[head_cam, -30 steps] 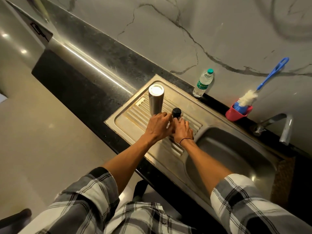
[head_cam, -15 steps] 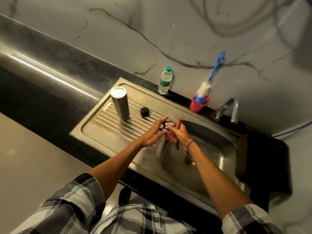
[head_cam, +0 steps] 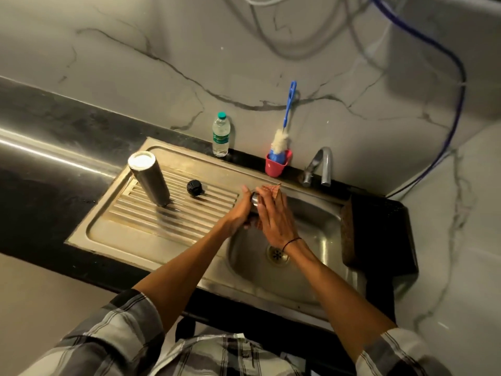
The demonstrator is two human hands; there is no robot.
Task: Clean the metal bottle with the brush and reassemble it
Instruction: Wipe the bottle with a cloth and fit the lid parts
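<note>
Steel bottle (head_cam: 150, 181) upright on drainboard (head_cam: 151, 229), left of centre; both hands at basin (head_cam: 320, 240) edge, mid-frame.
L hand (head_cam: 240, 213) curled round small metal part (head_cam: 254, 198); R hand (head_cam: 273, 215), fingers straight, pressed flat vs. it w/ reddish cloth (head_cam: 272, 189) between. Black cap (head_cam: 194, 188) on drainboard just right of bottle, apart from it. Brush (head_cam: 284, 126) stands in red cup (head_cam: 278, 165) at back wall, upper centre, left of tap (head_cam: 322, 165). Plastic water bottle (head_cam: 221, 134) left of cup.
</note>
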